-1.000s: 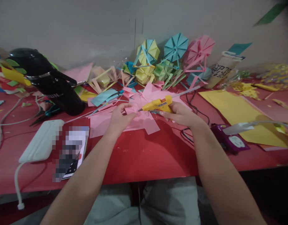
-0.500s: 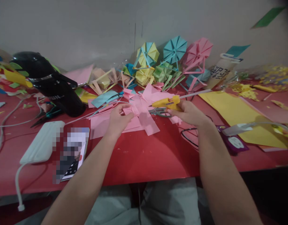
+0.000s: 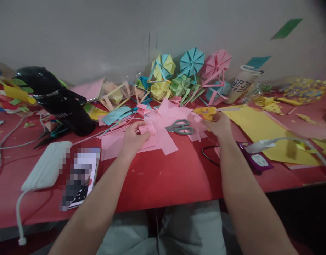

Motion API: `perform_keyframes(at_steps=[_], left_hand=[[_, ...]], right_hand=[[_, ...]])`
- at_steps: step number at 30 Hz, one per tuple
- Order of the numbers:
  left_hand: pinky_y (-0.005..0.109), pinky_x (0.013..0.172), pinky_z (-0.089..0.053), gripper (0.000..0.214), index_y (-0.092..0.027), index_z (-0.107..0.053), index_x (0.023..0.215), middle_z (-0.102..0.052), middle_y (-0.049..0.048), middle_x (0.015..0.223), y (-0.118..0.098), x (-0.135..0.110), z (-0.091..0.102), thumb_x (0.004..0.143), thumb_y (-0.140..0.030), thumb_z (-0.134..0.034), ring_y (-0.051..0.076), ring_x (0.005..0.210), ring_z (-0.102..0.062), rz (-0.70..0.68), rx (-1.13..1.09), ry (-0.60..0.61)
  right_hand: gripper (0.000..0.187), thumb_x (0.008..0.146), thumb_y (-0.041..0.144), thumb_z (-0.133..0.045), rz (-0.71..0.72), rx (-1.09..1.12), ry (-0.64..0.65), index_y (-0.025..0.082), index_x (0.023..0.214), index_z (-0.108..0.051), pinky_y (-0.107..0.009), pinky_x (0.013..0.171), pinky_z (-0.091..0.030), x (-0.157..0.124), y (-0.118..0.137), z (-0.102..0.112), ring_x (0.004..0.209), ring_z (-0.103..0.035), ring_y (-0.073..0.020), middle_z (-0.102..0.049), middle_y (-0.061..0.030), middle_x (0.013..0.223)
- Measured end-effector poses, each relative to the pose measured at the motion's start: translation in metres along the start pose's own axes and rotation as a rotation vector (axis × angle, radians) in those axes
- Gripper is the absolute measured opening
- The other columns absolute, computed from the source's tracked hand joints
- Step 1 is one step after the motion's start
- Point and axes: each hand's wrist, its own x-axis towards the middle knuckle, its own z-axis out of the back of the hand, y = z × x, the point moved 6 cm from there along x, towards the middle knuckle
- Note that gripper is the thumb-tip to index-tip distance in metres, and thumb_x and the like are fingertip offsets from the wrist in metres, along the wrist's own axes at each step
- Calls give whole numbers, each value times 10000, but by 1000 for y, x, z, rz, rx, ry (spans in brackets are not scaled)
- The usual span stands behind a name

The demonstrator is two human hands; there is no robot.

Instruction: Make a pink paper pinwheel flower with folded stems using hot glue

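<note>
Between the thumb and fingers of my left hand (image 3: 134,139) is a small piece of folded pink paper (image 3: 148,131). It is just above pink sheets (image 3: 167,143) spread on the table. My right hand (image 3: 220,124) is closed around the rear of a yellow glue gun (image 3: 205,112), whose nozzle end points left; the fingers are partly hidden behind the hand. Grey-handled scissors (image 3: 182,126) lie on the pink paper between my two hands.
Folded paper umbrellas (image 3: 192,63) lean on the wall at the back. A black bottle (image 3: 64,106), white power bank (image 3: 47,164) and phone (image 3: 85,177) stand or lie at left. To the right are yellow sheets (image 3: 271,141), a purple packet (image 3: 254,159) and a cup (image 3: 241,85).
My right hand has moved right with the glue gun, away from the pink paper, uncovering the scissors. My left hand still holds the folded pink paper. The view has shifted slightly.
</note>
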Motion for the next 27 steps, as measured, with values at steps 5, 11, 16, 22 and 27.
perform_keyframes(at_steps=[5, 11, 16, 22, 27], left_hand=[[333, 653, -632, 405, -170, -692, 1041, -693, 73, 991, 4, 0, -2, 637, -150, -696, 167, 800, -645, 31, -66, 23], [339, 645, -629, 412, -164, -694, 1043, -690, 87, 1038, 5, 2, -3, 631, -169, -701, 194, 868, -644, 5, -31, 26], [421, 824, -615, 409, -177, -712, 1041, -706, 91, 1068, 5, 5, -3, 632, -178, -716, 238, 992, -661, -38, 44, 24], [413, 850, -595, 397, -185, -714, 1046, -701, 89, 1094, 9, 5, -3, 650, -217, -716, 216, 944, -662, -38, 93, 21], [348, 721, -600, 421, -179, -701, 1063, -707, 79, 1058, 9, 3, -7, 647, -237, -719, 190, 846, -653, -43, 68, 66]], right_hand=[[545, 576, 379, -872, -107, 204, -339, 278, 847, -410, -405, 749, -514, -15, 22, 40, 730, -545, -209, -567, -48, 863], [189, 821, 317, -541, 359, 365, -840, 269, 889, -372, -375, 656, -479, -60, 96, 87, 741, -532, -202, -477, -47, 851], [93, 893, 275, -464, 459, 238, -374, 238, 944, -532, -444, 826, -527, -48, 139, 45, 900, -612, -250, -605, -110, 961], [341, 739, 42, -460, 559, -35, 279, 181, 901, -726, -528, 1116, -429, 5, 141, -76, 1280, -552, -307, -640, -147, 1325], [398, 789, 37, -460, 499, -260, 401, 156, 1051, -735, -588, 1181, -362, 23, 129, -115, 1486, -351, -332, -461, -110, 1577]])
